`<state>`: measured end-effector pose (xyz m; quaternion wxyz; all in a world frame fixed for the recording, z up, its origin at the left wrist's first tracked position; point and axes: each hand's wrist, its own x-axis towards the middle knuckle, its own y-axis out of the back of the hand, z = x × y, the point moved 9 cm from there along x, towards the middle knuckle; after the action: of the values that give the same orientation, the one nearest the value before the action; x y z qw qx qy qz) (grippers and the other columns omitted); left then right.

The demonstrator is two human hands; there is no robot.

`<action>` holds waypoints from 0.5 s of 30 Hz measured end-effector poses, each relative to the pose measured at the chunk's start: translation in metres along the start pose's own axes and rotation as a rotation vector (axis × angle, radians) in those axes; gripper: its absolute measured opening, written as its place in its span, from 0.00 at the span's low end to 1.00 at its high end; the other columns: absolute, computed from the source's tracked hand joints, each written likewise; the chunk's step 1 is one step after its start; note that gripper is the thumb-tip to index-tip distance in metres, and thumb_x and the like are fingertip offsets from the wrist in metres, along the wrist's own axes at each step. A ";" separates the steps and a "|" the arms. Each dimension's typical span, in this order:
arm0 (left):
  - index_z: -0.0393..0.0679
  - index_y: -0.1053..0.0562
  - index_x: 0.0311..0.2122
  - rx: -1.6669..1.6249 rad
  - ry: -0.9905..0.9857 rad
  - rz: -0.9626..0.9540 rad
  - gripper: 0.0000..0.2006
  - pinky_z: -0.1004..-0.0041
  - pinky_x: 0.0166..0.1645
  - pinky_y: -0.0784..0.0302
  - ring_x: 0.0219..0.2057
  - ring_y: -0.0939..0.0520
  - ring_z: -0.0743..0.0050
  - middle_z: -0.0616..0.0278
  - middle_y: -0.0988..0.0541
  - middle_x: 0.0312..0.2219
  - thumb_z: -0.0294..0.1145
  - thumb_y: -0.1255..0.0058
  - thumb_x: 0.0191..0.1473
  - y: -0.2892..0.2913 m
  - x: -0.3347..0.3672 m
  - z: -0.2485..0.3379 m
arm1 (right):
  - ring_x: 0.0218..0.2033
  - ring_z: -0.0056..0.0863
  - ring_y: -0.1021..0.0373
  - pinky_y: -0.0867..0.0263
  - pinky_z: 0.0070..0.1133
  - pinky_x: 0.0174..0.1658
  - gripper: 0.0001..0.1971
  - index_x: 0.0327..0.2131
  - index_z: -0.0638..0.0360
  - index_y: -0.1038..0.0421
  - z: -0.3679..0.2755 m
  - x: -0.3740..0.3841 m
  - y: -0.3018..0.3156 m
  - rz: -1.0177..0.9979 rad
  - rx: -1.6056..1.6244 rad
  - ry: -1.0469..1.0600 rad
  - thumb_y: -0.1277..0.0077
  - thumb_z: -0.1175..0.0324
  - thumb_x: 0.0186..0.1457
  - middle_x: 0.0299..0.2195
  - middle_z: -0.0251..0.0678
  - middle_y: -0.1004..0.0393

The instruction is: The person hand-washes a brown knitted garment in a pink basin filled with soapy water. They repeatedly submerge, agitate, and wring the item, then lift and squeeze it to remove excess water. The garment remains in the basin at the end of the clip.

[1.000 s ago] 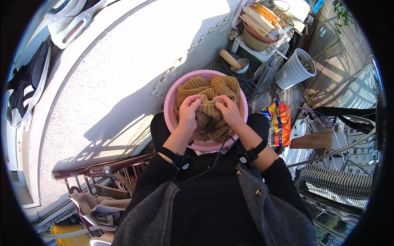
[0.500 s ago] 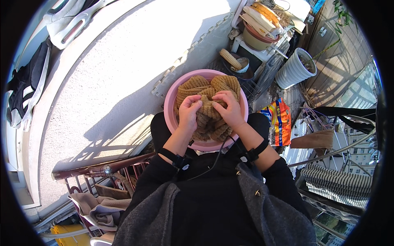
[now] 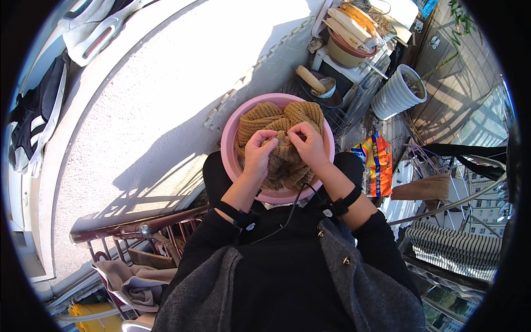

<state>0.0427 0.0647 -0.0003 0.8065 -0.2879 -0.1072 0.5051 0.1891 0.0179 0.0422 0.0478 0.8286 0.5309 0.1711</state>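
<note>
A bunched, mustard-brown ribbed knit garment (image 3: 263, 117) fills a round pink basin (image 3: 228, 145) between my knees. Its lower folds look darker, perhaps wet. My left hand (image 3: 259, 148) pinches a bit of the knit between thumb and fingers over the middle of the basin. Close beside it, my right hand (image 3: 307, 144) pinches the same fold, fingertips a small gap away from the left ones. The two hands draw up a short ridge of knit between them. What kind of garment it is cannot be made out in its folds.
An orange-and-blue plastic packet (image 3: 377, 166) lies right of the basin. Beyond stand a ribbed white pot (image 3: 399, 91) with a plant, a bowl (image 3: 327, 87) with a corncob, and a loaded planter (image 3: 345, 52). A dark red railing (image 3: 110, 231) is at left; striped cloth (image 3: 456, 249) hangs at right.
Both hands have shifted slightly: the fingertips are now pinched more tightly on the knit, and the right fingers have curled in. The basin and the rest stay put.
</note>
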 end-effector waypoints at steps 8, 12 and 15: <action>0.39 0.27 0.39 0.042 0.001 -0.015 0.09 0.81 0.43 0.29 0.35 0.25 0.84 0.67 0.24 0.34 0.19 0.48 0.52 0.002 0.001 -0.002 | 0.32 0.24 0.29 0.33 0.20 0.38 0.06 0.33 0.61 0.27 0.001 0.002 -0.005 -0.080 -0.015 0.055 0.44 0.71 0.51 0.30 0.35 0.29; 0.39 0.27 0.40 -0.070 0.009 0.047 0.07 0.79 0.43 0.27 0.35 0.24 0.80 0.64 0.23 0.35 0.21 0.50 0.54 0.010 0.004 -0.005 | 0.36 0.28 0.27 0.33 0.21 0.41 0.10 0.37 0.60 0.28 0.029 -0.003 -0.009 -0.122 0.080 -0.228 0.44 0.69 0.50 0.33 0.39 0.26; 0.39 0.27 0.40 -0.178 -0.006 0.155 0.07 0.78 0.42 0.26 0.34 0.23 0.78 0.62 0.22 0.34 0.24 0.52 0.56 0.020 0.010 -0.010 | 0.38 0.24 0.30 0.35 0.21 0.43 0.12 0.41 0.61 0.29 0.001 -0.015 -0.022 -0.251 -0.078 -0.011 0.46 0.69 0.53 0.36 0.36 0.26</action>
<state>0.0367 0.0767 -0.0213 0.7362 -0.3642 -0.1314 0.5551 0.1642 0.0138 0.0320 0.1042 0.7540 0.6232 0.1799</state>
